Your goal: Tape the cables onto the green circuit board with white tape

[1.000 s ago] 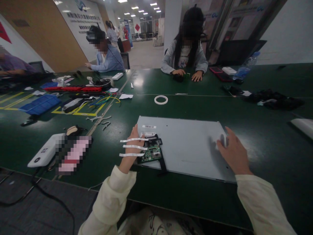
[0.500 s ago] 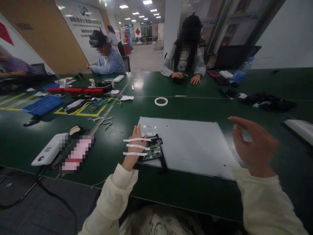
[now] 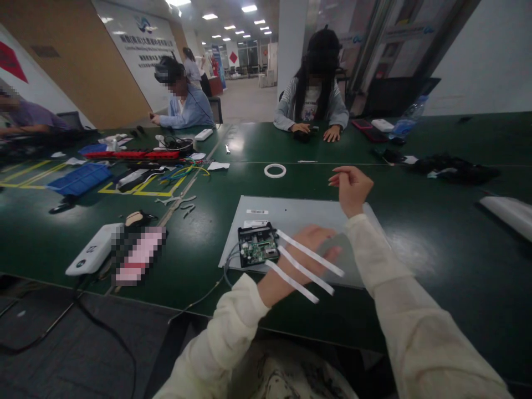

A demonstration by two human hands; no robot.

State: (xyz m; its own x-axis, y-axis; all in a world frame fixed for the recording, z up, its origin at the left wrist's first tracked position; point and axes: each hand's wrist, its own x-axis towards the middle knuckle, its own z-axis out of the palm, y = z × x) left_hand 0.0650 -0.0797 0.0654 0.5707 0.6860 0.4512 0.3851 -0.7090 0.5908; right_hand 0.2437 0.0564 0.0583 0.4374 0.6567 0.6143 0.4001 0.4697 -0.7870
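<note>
A flat grey panel (image 3: pixel 305 213) lies on the green table in front of me. On its left part sits a small green circuit board in a black frame (image 3: pixel 257 246), with a thin grey cable running off its left side. My left hand (image 3: pixel 310 252) is over the panel's front middle, its fingers blurred. Several white tape strips (image 3: pixel 305 252) are stuck across the back of this hand and wrist. Above the panel's far right corner is my right hand (image 3: pixel 353 188), fingers bent and tips close together; anything between them is too small to make out.
A white tape roll (image 3: pixel 275 170) lies beyond the panel. To the left are a white power bank (image 3: pixel 95 249), a pink phone-like item (image 3: pixel 141 255), a blue tray (image 3: pixel 78 178) and coloured wires (image 3: pixel 187 173). Two co-workers sit across the table; black cables (image 3: pixel 461 166) lie at right.
My left hand has moved right, away from the circuit board, which now shows fully with its cable. My right hand has swung left and away from me, over the panel's far corner.
</note>
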